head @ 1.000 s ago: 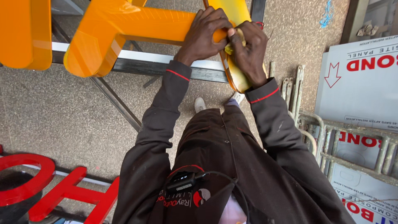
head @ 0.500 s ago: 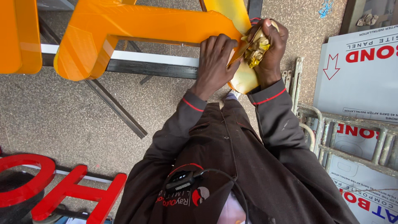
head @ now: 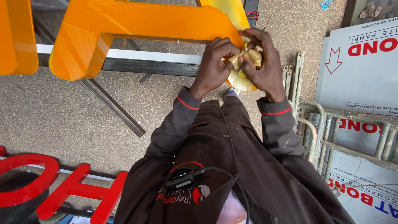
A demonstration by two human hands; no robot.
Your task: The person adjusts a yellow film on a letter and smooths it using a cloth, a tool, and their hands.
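A big glossy orange sign letter point(head: 137, 25) lies across a black and silver metal frame point(head: 137, 60). Its right end is pale yellow point(head: 226, 8). Both of my hands meet at that end. My left hand point(head: 213, 64) and my right hand point(head: 263, 62) pinch a crumpled, yellowish strip of protective film point(head: 244, 56) that comes off the letter's edge. The film is bunched between the fingers of both hands. My dark brown jacket sleeves with red cuff lines run down from the hands.
Another orange letter point(head: 16, 37) lies at the far left. Red sign letters point(head: 49, 186) rest on the floor at lower left. White composite panels point(head: 360, 62) with red print and a metal rack point(head: 331, 124) stand at the right. The floor is speckled stone point(head: 62, 120).
My left hand has moved from the letter's face to join the right hand on the film. Both hands have shifted slightly right and down along the letter's end.
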